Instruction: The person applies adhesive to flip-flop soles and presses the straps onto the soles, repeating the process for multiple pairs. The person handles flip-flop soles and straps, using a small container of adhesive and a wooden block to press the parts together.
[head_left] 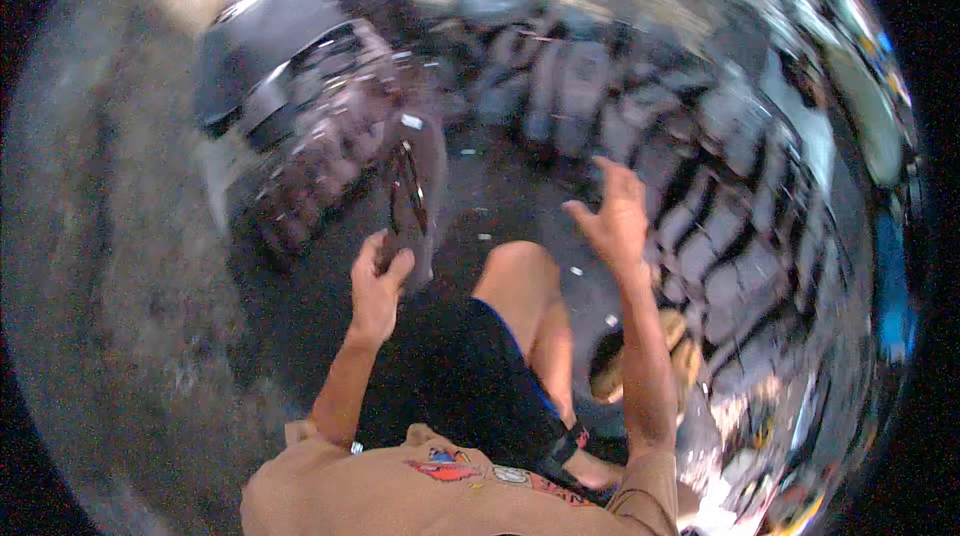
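My left hand [380, 284] is closed on the near end of a long, flat, dark brown piece [432, 171]. A shiny narrow streak runs along it, and blur hides exactly what kind of thing it is. The piece stands out away from me, beside a row of similar dark pieces [330, 141] packed side by side. Over to the right, my right hand [620, 216] is raised with thumb and fingers apart, holding nothing. Closest to it are many grey, flat, rounded pieces [725, 236] leaning against one another in rows.
A dark mat or sheet [490, 206] lies under the pieces in front of my bent knee [520, 276]. A tan rounded object [685, 351] sits behind my right forearm. Grey floor [150, 266] extends on the left; mixed clutter [790, 436] lines the right.
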A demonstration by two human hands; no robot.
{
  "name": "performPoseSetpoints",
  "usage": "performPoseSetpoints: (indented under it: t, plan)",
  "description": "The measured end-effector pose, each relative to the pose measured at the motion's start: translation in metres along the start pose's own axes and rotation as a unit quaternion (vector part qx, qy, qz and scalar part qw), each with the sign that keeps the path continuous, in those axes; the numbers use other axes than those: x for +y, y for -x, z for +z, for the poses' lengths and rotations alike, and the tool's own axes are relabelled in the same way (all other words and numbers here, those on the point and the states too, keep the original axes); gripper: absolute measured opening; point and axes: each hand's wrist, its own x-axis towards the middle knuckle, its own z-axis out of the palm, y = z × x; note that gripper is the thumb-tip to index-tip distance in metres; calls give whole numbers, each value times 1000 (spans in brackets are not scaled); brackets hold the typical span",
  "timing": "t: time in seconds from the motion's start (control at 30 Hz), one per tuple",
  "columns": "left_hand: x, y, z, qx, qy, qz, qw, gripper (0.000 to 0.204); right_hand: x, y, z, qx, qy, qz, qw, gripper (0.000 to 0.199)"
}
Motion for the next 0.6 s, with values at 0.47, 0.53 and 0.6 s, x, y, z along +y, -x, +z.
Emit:
performPoseSetpoints:
  t: [0.47,0.53,0.6]
  plan:
    - [-89,-118,-364,447,77,-15,891,64,32,75,-74,218,-244,187,926,38]
    - [-88,-125,-464,380,111,18,918,67,50,102,-62,204,-413,271,845,40]
    - [-112,-153,-425,512,-48,23,857,62,55,144,-87,225,-528,311,757,43]
